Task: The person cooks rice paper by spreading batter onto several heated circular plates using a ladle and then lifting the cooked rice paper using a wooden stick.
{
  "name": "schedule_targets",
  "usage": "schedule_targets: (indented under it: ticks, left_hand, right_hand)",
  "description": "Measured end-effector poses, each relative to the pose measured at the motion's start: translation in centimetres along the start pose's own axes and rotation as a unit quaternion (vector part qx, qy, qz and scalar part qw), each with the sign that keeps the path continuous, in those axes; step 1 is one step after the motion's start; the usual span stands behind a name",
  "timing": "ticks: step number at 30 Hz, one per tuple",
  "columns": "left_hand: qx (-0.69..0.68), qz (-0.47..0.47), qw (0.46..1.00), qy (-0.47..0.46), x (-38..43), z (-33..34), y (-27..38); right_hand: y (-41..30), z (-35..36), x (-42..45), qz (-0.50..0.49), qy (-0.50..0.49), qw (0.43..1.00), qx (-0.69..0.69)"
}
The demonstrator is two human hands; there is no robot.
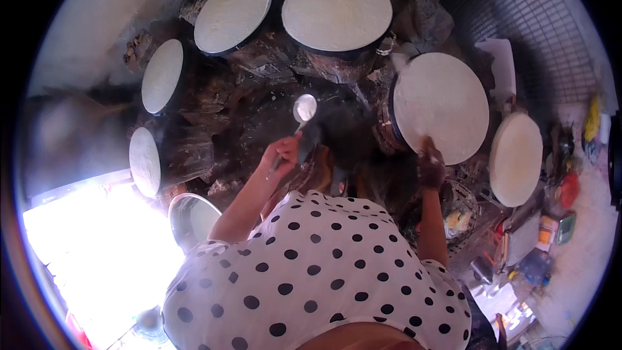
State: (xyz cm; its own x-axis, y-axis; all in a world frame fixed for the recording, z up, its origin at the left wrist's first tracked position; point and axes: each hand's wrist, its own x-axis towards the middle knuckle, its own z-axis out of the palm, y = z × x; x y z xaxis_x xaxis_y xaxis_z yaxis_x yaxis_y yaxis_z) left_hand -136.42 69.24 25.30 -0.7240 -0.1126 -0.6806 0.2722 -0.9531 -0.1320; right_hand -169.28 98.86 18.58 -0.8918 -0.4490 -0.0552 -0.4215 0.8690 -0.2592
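Note:
My left hand [282, 157] grips the handle of a metal ladle [305, 108] with white stuff in its bowl. The ladle is over the dark ground between several round griddles. My right hand [431, 170], in what looks like a dark glove, is at the near edge of a pale round sheet [441, 107] on a griddle. Its fingers meet the sheet's rim, but whether they pinch it is unclear. Ahead are two more pale sheets, one upper left [233, 16] and one at the top middle [337, 11]. Another pale sheet [516, 159] lies to the far right.
Two pale sheets, an upper one [163, 77] and a lower one [145, 162], line the left side. By my left elbow stands a tub [194, 221] with pale contents. A wire basket [461, 214] sits below my right hand. A grid panel [529, 24] stands at upper right.

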Motion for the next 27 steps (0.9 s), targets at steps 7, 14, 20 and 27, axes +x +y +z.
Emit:
schedule_targets:
  ticks: [7,14,20,27]
  left_hand:
    - [0.367,0.288,0.884,0.015,-5.1,3.8,6.7]
    - [0.384,0.295,0.871,0.077,-3.5,4.7,14.0]
    - [0.316,0.284,0.892,0.155,-5.9,3.6,16.3]
    - [0.284,0.272,0.897,0.203,-6.3,1.5,17.8]
  right_hand:
    - [-11.9,2.8,17.0,-0.224,0.051,0.973,0.036]
    - [-25.2,5.9,42.3,0.003,-0.046,0.999,-0.014]
    - [-31.9,8.9,54.5,-0.070,-0.045,0.994,-0.066]
    - [-37.2,8.1,54.6,-0.138,-0.040,0.988,-0.058]
